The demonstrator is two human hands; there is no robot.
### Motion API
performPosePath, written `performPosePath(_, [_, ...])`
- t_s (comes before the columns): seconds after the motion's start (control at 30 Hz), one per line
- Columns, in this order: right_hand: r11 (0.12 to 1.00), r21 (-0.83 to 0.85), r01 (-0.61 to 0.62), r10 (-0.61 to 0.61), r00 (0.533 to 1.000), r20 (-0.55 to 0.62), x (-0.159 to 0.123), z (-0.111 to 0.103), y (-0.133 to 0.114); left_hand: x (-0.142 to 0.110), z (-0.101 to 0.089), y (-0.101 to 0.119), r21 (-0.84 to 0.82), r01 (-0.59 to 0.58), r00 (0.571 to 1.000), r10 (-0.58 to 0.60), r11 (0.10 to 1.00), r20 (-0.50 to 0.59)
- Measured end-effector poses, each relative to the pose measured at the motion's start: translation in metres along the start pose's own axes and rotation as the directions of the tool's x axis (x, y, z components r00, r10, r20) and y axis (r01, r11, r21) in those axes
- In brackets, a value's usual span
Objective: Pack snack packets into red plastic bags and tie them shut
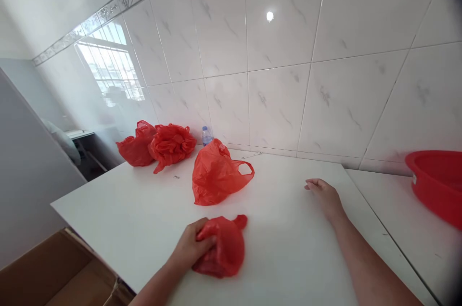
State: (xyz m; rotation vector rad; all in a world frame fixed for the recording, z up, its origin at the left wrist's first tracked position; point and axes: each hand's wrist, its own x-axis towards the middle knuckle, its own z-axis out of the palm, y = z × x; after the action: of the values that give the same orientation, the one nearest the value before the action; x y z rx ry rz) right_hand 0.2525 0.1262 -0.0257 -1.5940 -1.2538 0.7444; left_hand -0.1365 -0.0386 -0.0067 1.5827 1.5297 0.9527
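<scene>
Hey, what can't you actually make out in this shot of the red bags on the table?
- Contents of the red bag under the left hand: opaque plastic.
- Water bottle: mostly behind the middle bag.
- Red basin: cut off by the right edge.
- Small item on the table: too small.

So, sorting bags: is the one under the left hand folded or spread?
Crumpled, not spread: the bag is a bunched lump under the left hand.

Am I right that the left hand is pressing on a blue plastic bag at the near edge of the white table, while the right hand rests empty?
Not quite: the bag under the left hand is red, not blue, as the head view shows. The rest holds: it lies near the front edge of the white table, and the right hand rests empty on it.
</scene>
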Motion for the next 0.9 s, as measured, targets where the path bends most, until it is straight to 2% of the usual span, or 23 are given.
performPosePath(0.07, [1.000,-0.007,0.002,-0.002,1.000,0.003,0.000,0.000,0.000,-0.007,-0.031,-0.012,-0.016,0.067,0.991,-0.068,0.998,-0.114])
performPosePath(0.13, [1.000,-0.016,0.001,-0.001,1.000,0.002,0.000,0.001,0.000,-0.010,-0.061,-0.026,-0.008,0.133,0.959,-0.130,0.991,-0.253])
performPosePath(0.2, [1.000,-0.019,0.006,-0.005,1.000,0.004,0.000,0.002,0.001,-0.009,-0.087,-0.039,0.024,0.199,0.901,-0.173,0.980,-0.398])
performPosePath(0.3, [1.000,-0.021,0.005,-0.005,1.000,0.010,-0.002,0.003,0.000,0.000,-0.114,-0.056,0.097,0.333,0.785,-0.219,0.938,-0.579])
performPosePath(0.4, [0.999,-0.032,0.004,-0.004,1.000,0.010,-0.004,0.003,-0.001,0.016,-0.126,-0.064,0.155,0.491,0.658,-0.248,0.858,-0.710])
performPosePath(0.47, [0.999,-0.035,0.007,-0.006,1.000,0.003,-0.005,0.004,-0.003,0.025,-0.124,-0.064,0.186,0.545,0.580,-0.208,0.817,-0.787])
performPosePath(0.5, [0.999,-0.034,0.008,-0.008,1.000,0.000,-0.005,0.004,-0.003,0.028,-0.121,-0.062,0.219,0.550,0.542,-0.144,0.806,-0.828])
performPosePath(0.57, [0.999,-0.035,0.018,-0.018,1.000,-0.003,-0.005,0.004,-0.003,0.032,-0.111,-0.057,0.344,0.527,0.480,0.062,0.777,-0.875])
performPosePath(0.63, [0.999,-0.040,0.034,-0.034,0.999,-0.005,-0.004,0.004,-0.002,0.033,-0.097,-0.051,0.516,0.437,0.473,0.299,0.737,-0.829])
performPosePath(0.7, [0.998,-0.047,0.041,-0.042,0.999,-0.004,-0.003,0.004,-0.001,0.037,-0.084,-0.043,0.662,0.283,0.516,0.471,0.694,-0.715])
performPosePath(0.73, [0.998,-0.052,0.039,-0.039,0.999,-0.004,-0.003,0.004,-0.001,0.041,-0.077,-0.039,0.701,0.208,0.539,0.518,0.682,-0.664])
performPosePath(0.8, [0.998,-0.061,0.029,-0.029,1.000,0.001,-0.002,0.004,0.000,0.052,-0.068,-0.028,0.696,0.113,0.568,0.529,0.709,-0.631])
performPosePath(0.9, [0.998,-0.060,0.019,-0.018,1.000,0.009,0.000,0.004,0.002,0.078,-0.061,-0.012,0.519,0.065,0.590,0.386,0.852,-0.709])
